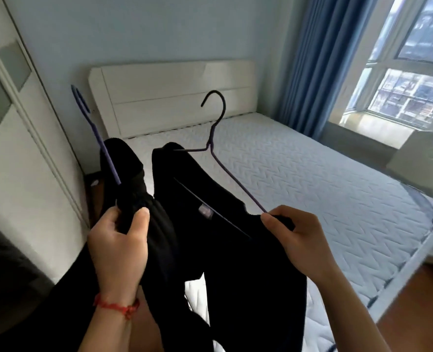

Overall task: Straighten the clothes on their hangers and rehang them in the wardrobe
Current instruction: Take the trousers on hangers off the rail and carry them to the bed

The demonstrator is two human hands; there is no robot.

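Note:
Two purple wire hangers carry black clothes in front of me over the bed. My left hand [120,243] grips a bunched black garment [124,171] on the left hanger [93,133], whose hook points up and to the left. My right hand [296,241] pinches the right shoulder end of the second hanger [216,138], where black cloth [210,250] covers the wire. That garment hangs crooked: the hanger's right arm is bare and its hook stands upright. A small pale label shows near its collar.
A bare quilted mattress [299,179] with a cream headboard [174,95] lies ahead. White wardrobe doors [24,153] stand at the left. Blue curtains [319,67] and a window [408,80] are at the right, with a white object [421,161] below it.

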